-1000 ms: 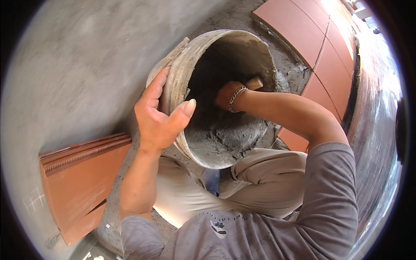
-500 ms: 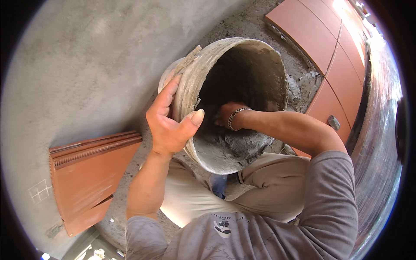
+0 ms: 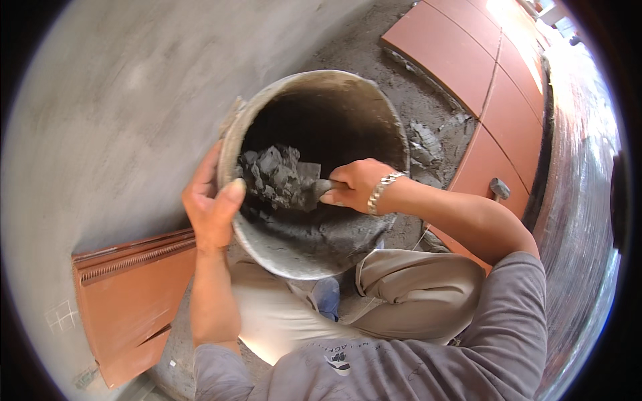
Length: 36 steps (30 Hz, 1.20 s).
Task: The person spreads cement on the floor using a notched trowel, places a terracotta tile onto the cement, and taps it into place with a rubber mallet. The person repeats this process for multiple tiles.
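A mortar-crusted bucket [image 3: 315, 273] is tipped so that its mouth faces me. My left hand [image 3: 212, 200] grips its left rim, the thumb over the edge and the fingers along the outer side. Inside the mouth, my right hand [image 3: 358, 186] is closed round the handle of a trowel [image 3: 309, 171]. Lumpy grey mortar [image 3: 271, 175] is heaped on the blade and covers most of it. More wet mortar [image 3: 348, 235] clings to the bucket's lower inner wall, while the deep inside is dark.
Reddish tiles [image 3: 445, 57] are laid at the right, with a mallet [image 3: 499, 189] on them. Crumbled mortar [image 3: 424, 144] lies beside their edge. Stacked tiles [image 3: 134, 294] lean against the grey wall [image 3: 120, 134] at the left. Plastic wrap [image 3: 582, 200] lines the far right.
My right hand has come up from deep in the bucket, bringing the loaded trowel into sight. The bucket and my left hand have shifted left in view, and the mouth faces me more squarely.
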Tool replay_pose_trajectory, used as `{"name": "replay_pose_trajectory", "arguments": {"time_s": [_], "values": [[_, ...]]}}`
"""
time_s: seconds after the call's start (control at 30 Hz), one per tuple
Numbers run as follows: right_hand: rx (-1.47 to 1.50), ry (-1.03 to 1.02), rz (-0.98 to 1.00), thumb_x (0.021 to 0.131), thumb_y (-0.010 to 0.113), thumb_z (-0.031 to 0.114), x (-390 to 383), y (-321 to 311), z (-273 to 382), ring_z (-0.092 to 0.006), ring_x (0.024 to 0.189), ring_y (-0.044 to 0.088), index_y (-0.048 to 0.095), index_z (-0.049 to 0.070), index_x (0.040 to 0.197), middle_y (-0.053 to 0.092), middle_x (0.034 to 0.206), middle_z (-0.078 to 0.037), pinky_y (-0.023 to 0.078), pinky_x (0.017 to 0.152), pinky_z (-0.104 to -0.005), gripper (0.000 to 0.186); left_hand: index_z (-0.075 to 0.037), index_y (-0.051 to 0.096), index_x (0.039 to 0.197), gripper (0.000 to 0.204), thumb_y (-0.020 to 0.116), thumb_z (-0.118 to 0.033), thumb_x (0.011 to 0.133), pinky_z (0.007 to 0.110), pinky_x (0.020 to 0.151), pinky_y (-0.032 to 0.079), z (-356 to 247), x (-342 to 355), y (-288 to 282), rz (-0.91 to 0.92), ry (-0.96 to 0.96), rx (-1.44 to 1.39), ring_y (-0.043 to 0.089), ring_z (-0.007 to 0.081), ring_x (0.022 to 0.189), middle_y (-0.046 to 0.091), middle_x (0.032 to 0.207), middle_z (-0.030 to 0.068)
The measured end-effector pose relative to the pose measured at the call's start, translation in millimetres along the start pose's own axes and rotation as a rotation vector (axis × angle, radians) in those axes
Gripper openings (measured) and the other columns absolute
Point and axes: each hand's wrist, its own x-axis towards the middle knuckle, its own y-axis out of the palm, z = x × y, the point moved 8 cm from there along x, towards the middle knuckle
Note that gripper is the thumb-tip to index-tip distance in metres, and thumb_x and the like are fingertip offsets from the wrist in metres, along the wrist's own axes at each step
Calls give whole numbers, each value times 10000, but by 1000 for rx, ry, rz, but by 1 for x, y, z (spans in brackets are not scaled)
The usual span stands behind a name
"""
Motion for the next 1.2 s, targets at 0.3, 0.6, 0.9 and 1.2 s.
{"name": "replay_pose_trajectory", "arguments": {"time_s": [0.3,0.6,0.9,1.2], "values": [[74,-106,-836,865,678,312,-151,-83,-94,-285,718,659,618,30,1089,646,758,-149,514,625,-367,365,94,536,1301,841,748,-468,712,357,995,437,11,21,-32,-89,-54,-9,589,229,1114,623,1214,156],[-275,668,-598,873,673,374,-90,21,-294,-409,808,656,559,39,1026,666,819,-218,512,666,-496,386,96,538,1302,847,740,-481,716,368,983,440,6,20,-33,-103,-41,-14,588,243,1111,615,1225,162],[-117,-209,-591,884,657,226,-133,-84,-42,-412,832,650,534,16,1070,658,851,-212,510,709,-482,307,103,493,1339,884,784,-440,704,349,1013,432,11,22,-36,-57,-97,-92,586,233,1144,612,1241,164],[-150,262,63,912,580,338,-28,-69,15,-363,891,669,639,6,930,686,867,-180,526,780,-427,338,111,448,1373,868,776,-405,757,315,1002,421,-1,21,-13,121,-58,-50,556,193,1156,579,1277,145]]}}
